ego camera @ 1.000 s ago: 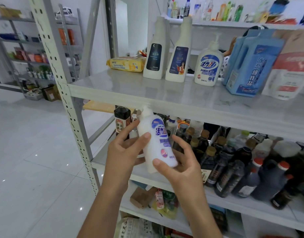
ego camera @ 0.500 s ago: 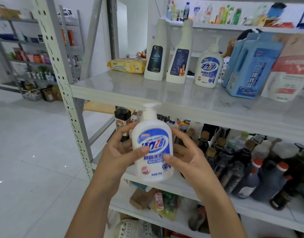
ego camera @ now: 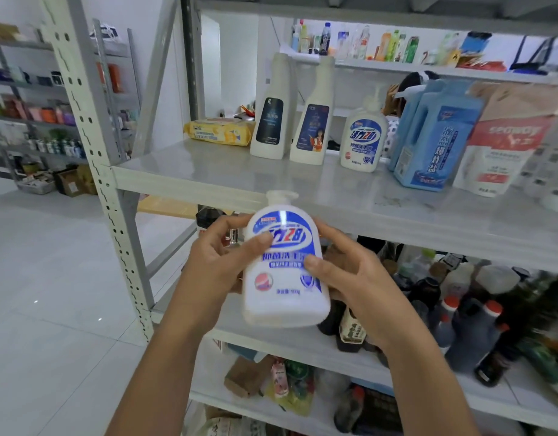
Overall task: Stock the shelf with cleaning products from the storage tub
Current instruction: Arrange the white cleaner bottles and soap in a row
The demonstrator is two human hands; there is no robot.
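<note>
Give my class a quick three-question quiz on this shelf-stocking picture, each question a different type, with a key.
1. True or false: the held soap bottle stands on the shelf.
2. How many hands grip it? A none; B one; C two.
3. Fill in: a matching bottle stands between two tall white bottles and a blue ____.
Key: 1 false; 2 C, left hand and right hand; 3 jug.

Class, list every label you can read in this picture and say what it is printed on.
"活力28": standing pump bottle.
"28": held pump bottle, start covered by the left hand.
"爆炸盐": blue jug.
Red pouch, yellow pack, tall white bottles: too blurred to read.
</note>
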